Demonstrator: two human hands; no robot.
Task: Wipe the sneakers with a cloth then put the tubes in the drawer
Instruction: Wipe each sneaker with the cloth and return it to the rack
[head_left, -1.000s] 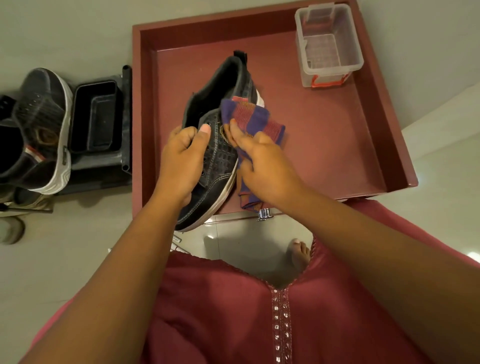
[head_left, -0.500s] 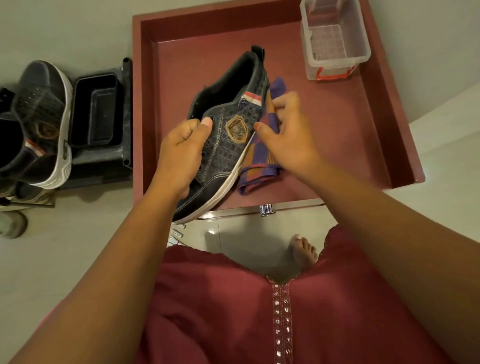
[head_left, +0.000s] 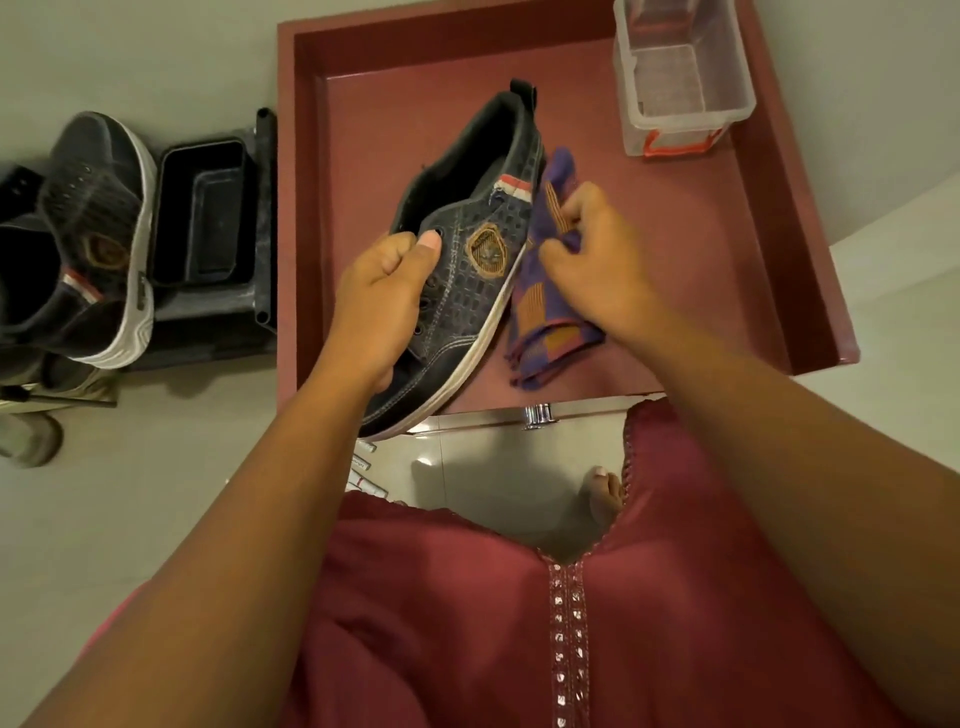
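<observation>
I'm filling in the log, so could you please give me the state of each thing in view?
Sneaker: held up by left hand.
Cloth: bunched, gripped by right hand, beside the sneaker.
Red tray: open, under both.
Clear box: lidless, empty, in the tray.
Second sneaker: on the rack, untouched.
Tubes: on the floor, partly hidden.

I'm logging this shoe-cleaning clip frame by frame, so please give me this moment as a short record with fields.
left hand: left hand grips the black sneaker with a gold badge, held over the maroon tray
right hand: right hand pinches the purple and orange checked cloth beside the shoe's white sole
tray: maroon wooden tray also holds a clear plastic box
second sneaker: matching dark sneaker at left
tubes: white tubes below the tray's edge
</observation>
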